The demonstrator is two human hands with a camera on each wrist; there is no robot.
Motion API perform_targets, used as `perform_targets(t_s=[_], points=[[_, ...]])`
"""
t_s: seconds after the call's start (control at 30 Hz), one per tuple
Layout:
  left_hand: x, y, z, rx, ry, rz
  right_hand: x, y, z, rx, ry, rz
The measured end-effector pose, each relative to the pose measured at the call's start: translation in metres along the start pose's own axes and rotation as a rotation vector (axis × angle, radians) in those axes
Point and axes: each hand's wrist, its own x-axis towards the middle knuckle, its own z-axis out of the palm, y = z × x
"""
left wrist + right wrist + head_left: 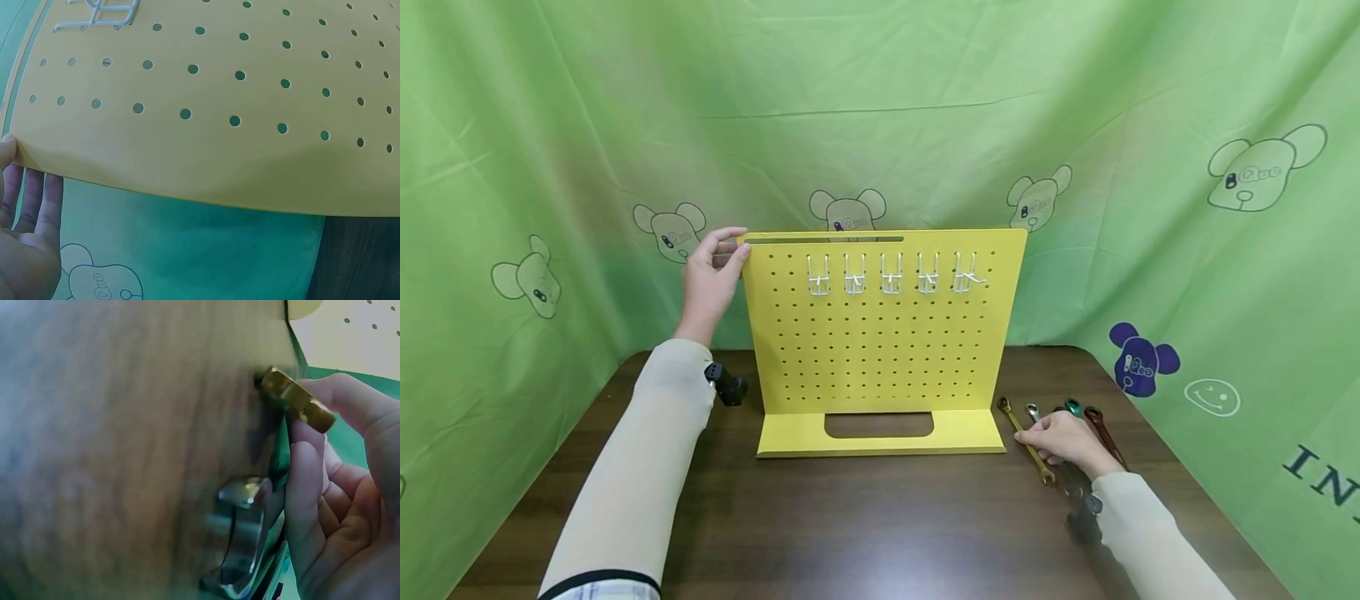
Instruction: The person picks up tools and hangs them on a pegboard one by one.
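A yellow pegboard (880, 350) stands upright on the table, with a row of white wire hooks (891, 283) near its top. At its upper left corner my left hand (710, 279) grips the edge, thumb in front and fingers behind. Down on the right, my right hand (1067, 442) pinches a gold wrench (1038, 462) between thumb and fingers; the right wrist view shows the wrench's end (297, 399) pointing at the camera. A silver wrench (1033, 412), a green wrench (1072, 407) and a reddish-brown wrench (1103, 435) lie beside that hand, which partly covers them.
The dark wood table (850, 525) has a green curtain (925, 125) with cartoon mouse heads behind and at both sides. The pegboard's yellow base (790, 435) reaches forward and has a wide cutout. A camera (727, 385) sits on the left wrist.
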Motion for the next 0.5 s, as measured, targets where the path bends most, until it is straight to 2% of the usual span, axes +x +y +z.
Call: perform_targets(t_s=[0.23,0.5], points=[[-0.0015,0.0008,-0.0011,0.006,-0.007,0.005,-0.0002,0.0018,-0.0035,0.068,-0.050,-0.024],[-0.0029,0.0020,-0.0013,-0.006,-0.015,0.005,-0.0028,0.0010,-0.0062,0.096,-0.052,-0.030]])
